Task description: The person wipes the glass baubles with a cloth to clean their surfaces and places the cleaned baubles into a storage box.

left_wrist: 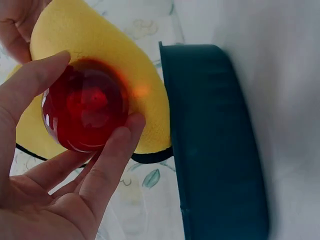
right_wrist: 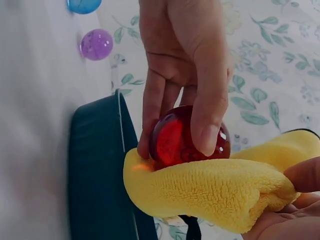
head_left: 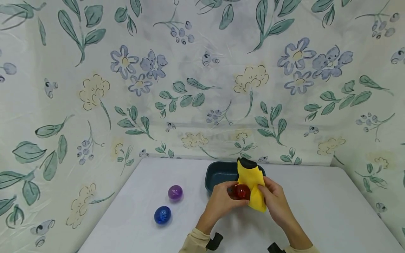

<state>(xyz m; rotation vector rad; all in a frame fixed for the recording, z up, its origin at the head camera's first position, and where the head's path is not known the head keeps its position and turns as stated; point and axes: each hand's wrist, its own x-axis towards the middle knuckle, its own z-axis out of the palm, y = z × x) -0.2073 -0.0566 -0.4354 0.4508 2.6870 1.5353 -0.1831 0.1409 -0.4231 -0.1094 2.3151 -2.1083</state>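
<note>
Item 1: red ball, held just in front of the dark tub, above the white table. The left hand pinches it between thumb and fingers. Item 2: yellow cloth, gripped in the right hand, fingers curled round its folds, pressed against the ball. Items 3 and 4: purple ball and blue ball, lying left of the tub, well apart from it.
</note>
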